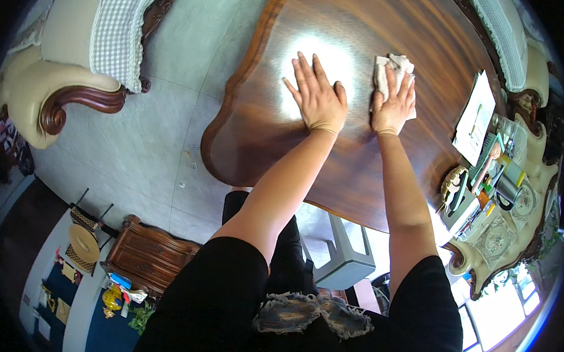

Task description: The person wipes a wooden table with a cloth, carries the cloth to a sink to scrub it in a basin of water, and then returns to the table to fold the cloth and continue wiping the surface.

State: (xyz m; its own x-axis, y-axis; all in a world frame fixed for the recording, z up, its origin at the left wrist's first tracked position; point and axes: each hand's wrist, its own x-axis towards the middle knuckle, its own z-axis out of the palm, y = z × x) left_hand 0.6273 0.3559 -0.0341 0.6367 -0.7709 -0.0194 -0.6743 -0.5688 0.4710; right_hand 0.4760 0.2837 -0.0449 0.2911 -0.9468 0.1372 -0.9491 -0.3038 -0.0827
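Observation:
A polished dark wooden table (357, 172) with a wavy, moulded edge spreads out in front of me. My left hand (318, 96) rests palm down on its glossy top, fingers spread, with nothing in it. Around those fingers lies a bright reflection of light. To the right, my right hand (394, 103) holds a crumpled whitish cloth (382, 69) against the wood. Its fingers lie over the cloth, which shows past the fingertips and at both sides; the palm hides the rest.
At the table's right end are papers with a pen (475, 118), a woven basket (453, 186), a metal mug (507, 189) and a box of small items (462, 212). A grey plastic stool (346, 268) stands below the near edge. Cream sofas (74, 79) with carved wood flank the table.

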